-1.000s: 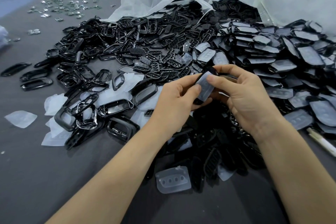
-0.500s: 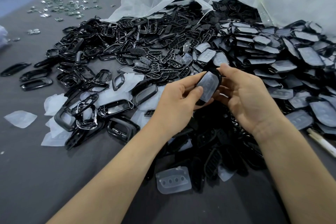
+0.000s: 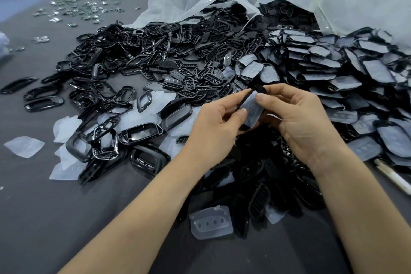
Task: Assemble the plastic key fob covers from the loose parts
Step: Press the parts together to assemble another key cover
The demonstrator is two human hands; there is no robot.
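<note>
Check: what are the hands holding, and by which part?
One black key fob cover with a translucent pad: the left hand grips its lower end, and the right hand pinches its upper right edge.

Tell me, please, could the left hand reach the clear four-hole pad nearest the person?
Probably, once freed: the clear pad lies uncovered, but the left hand pinches a fob cover.

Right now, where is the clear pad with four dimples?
Head view, bottom centre: the clear pad lies on the grey table between the left forearm and right forearm, at the near edge of the black parts pile.
</note>
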